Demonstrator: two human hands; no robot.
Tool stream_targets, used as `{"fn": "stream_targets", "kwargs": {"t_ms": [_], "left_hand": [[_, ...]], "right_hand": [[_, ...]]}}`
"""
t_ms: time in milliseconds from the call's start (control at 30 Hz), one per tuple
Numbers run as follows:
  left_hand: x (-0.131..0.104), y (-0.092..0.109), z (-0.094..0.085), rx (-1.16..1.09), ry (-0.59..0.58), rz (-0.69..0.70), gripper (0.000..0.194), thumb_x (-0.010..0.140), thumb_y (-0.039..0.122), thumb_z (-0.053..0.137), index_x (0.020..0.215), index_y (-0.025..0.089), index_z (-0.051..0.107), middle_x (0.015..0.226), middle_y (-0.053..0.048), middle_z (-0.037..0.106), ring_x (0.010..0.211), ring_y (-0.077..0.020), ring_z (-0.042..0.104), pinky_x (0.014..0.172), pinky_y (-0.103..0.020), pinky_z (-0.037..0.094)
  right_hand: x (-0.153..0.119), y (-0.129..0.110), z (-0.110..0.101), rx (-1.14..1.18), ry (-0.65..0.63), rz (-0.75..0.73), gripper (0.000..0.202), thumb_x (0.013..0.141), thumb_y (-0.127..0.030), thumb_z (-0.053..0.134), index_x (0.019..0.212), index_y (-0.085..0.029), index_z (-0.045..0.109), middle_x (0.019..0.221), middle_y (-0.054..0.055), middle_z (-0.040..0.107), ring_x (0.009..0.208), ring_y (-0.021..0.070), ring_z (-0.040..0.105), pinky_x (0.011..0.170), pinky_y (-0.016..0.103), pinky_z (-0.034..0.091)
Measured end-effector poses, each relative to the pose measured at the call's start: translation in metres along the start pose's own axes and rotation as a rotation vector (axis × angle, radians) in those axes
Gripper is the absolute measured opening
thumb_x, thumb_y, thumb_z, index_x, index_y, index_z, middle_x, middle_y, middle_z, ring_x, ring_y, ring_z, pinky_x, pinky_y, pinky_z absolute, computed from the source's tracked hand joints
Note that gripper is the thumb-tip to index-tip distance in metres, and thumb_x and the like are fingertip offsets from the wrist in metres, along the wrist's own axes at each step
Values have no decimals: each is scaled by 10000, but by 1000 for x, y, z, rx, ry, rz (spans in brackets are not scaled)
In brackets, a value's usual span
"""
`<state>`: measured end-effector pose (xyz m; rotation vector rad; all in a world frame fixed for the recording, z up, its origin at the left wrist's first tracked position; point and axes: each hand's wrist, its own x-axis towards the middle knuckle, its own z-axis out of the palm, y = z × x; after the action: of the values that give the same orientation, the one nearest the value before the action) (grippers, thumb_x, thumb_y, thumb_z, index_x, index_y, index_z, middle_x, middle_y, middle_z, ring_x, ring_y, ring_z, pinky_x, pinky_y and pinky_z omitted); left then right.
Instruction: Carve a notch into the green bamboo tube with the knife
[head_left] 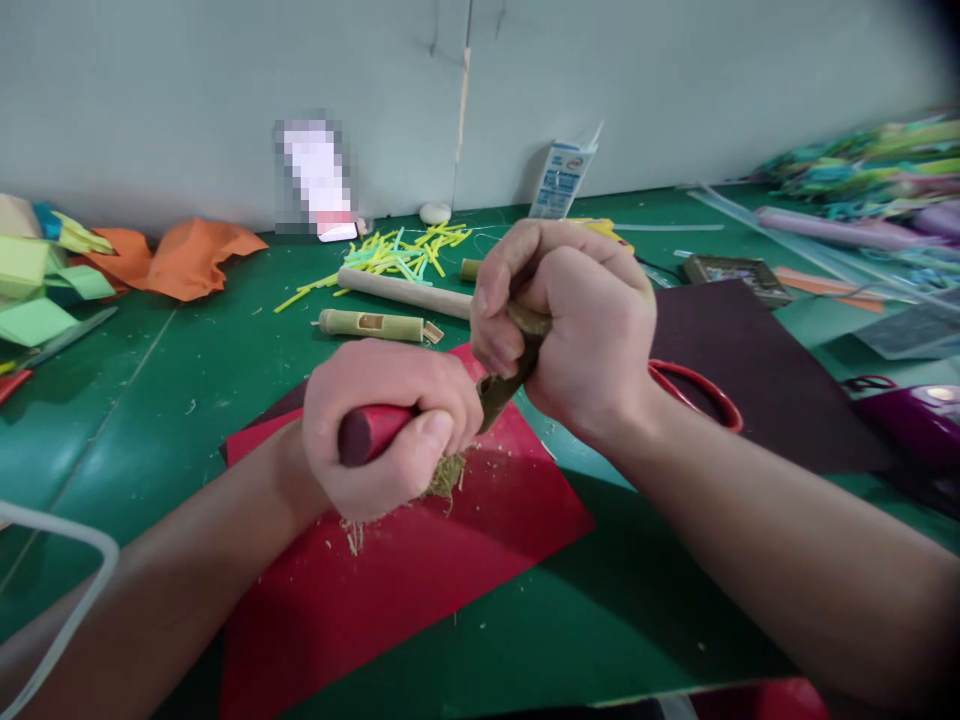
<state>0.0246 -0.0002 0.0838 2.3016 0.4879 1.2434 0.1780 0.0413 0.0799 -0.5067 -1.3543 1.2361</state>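
Note:
My left hand [390, 425] is closed around a red handle [375, 433], its rounded end toward me; the working end of this tool is hidden by my fingers. My right hand [574, 315] grips a dark olive piece that looks like a bamboo tube [501, 395], with what seems a small opening near my left fingers. The two hands are close together above a red sheet [450, 560]. Shavings [448, 475] lie on the sheet below them. Behind my left hand rests a short bamboo tube [375, 325] with a cut window, beside a small chip [433, 332].
A pale wooden stick [405, 290] and yellow-green strips [405, 250] lie behind. A phone [319, 180] and a drink carton [562, 180] lean by the wall. Orange paper [187, 260] is left; a dark sheet [757, 370], red loop handle [712, 395] and purple tool [911, 420] are right.

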Motion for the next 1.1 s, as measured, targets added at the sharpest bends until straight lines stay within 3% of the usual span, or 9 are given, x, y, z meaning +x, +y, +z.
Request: {"fn": "stream_targets", "kwargs": {"t_ms": [100,167,367,533,600,733,933,1100], "left_hand": [[-2,-3,-3,59,-28,21,167,706,68,489,595,189,522,579,-12,626,500,-136,586,489,-264,511],[-4,-3,-2,64,25,43,170,714,68,508,596,187,535,584,-9,629,511,-137,597,493,-269,516],[-8,6,16,-158,533,-141,249,843,113,548,604,151,607,597,-22,634,575,-145,630,538,-309,502],[-3,14,26,-117,703,-227,244,848,173,613,605,174,636,601,11,656,564,-132,612,542,-336,484],[-1,14,27,-103,724,-208,229,847,207,637,621,175,656,606,3,661,557,-141,607,520,-348,468],[1,17,27,-198,705,-212,236,853,117,594,625,158,638,567,11,602,547,-132,603,487,-319,466],[-9,10,35,-197,561,-267,262,844,58,524,606,165,537,577,21,562,521,-84,529,481,-255,427],[-17,3,40,-199,454,-228,221,861,108,523,650,165,556,607,1,580,533,-105,533,514,-287,443]], "right_hand": [[2,0,-2,-8,-26,26,237,820,-151,459,601,-201,537,404,-47,415,334,95,353,372,245,258],[3,0,-3,-2,-33,28,221,811,-149,461,612,-204,542,407,-49,414,336,98,351,376,247,265],[1,2,0,46,42,-16,241,784,-92,396,621,-201,537,446,-36,444,365,112,369,394,267,278],[-2,5,5,33,120,-84,258,781,-82,377,621,-199,543,468,-32,473,400,116,402,412,270,301],[-3,5,6,25,146,-105,266,771,-68,364,625,-198,545,488,-28,479,422,118,426,422,270,310],[-5,5,10,1,184,-106,270,772,-57,356,631,-198,538,530,-30,473,444,103,444,445,254,329],[-6,4,15,-13,220,-58,232,784,-77,405,628,-207,516,517,-34,451,406,93,402,408,242,295],[-6,3,12,5,202,-70,198,807,-115,462,643,-215,513,525,-26,451,417,114,391,413,271,300]]}}
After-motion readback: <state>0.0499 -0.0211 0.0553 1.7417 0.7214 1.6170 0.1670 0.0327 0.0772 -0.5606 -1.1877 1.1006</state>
